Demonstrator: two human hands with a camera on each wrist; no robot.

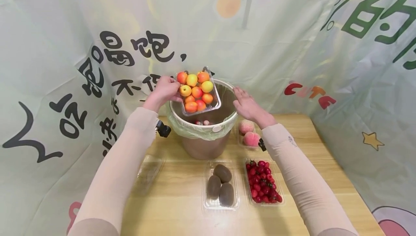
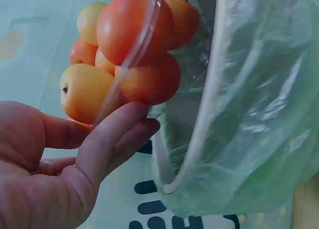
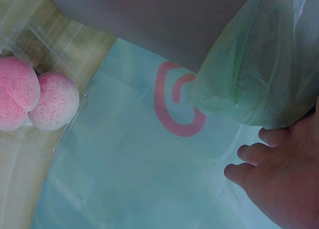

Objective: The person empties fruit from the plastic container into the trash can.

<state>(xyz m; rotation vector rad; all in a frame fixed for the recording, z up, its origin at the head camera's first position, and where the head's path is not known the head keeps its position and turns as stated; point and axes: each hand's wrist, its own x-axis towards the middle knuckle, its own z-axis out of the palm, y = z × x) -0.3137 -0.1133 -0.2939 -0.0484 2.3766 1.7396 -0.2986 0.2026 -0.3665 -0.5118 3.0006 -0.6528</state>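
Head view shows you standing at a wooden table (image 1: 182,207) backed by a pale printed cloth (image 1: 58,48). On that table stands a brown bin (image 1: 203,147) lined with a green plastic bag (image 1: 198,130); a few small fruits lie at its bottom.

Your left hand (image 1: 164,90) holds a clear plastic tray of apricots (image 1: 197,90), tilted above the bin's mouth towards its far rim. In the left wrist view your fingers (image 2: 112,134) press against the tray's clear wall from below and the thumb lies at the side, so the grip is a loose pinch, fingers only slightly bent. The orange and yellow fruits crowd against the plastic just beside the liner's rim.

Your right hand (image 1: 248,105) hovers at the bin's right rim, fingers extended and relaxed, holding nothing. The right wrist view shows those fingertips (image 3: 249,154) just beside the hanging liner; whether they touch it you cannot tell.

Near the table's front edge lie a tray of kiwis (image 1: 221,185) and, beside it to the right, a tray of cherry tomatoes (image 1: 264,182). Two peaches (image 1: 248,133) sit in a tray to the right of the bin, under your right wrist. An empty clear tray (image 1: 150,172) lies to the left.
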